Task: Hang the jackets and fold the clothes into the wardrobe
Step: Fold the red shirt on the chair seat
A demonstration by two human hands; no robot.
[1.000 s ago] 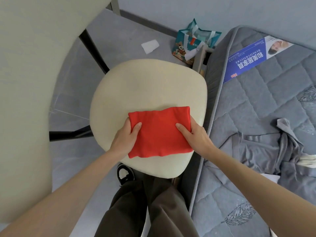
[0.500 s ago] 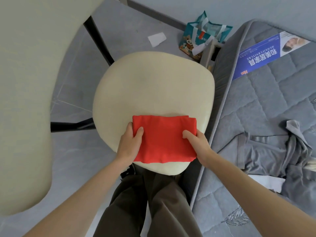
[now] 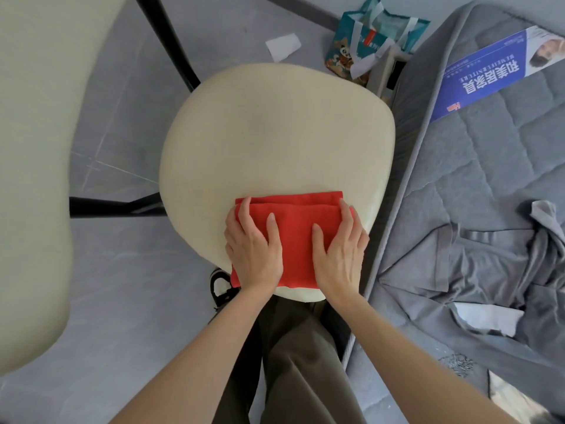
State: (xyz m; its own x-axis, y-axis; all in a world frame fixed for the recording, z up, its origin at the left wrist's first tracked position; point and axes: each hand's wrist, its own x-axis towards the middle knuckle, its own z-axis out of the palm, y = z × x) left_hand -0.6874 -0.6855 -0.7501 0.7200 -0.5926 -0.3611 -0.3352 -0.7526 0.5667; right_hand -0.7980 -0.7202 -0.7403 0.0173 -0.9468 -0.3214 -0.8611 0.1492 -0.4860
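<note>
I see left grip (image 3: 252, 249) flat, fingers straight, palm down on left half of red cloth (image 3: 295, 237). Right grip (image 3: 339, 250) likewise flat on right half, fingertips along cloth's right edge. Neither curls round fabric; both press from above. Cloth folded to small rectangle, lies at near edge of cream seat (image 3: 275, 133), under both grips. Grey garment (image 3: 452, 270) crumpled on bed (image 3: 489, 179), right of seat.
</note>
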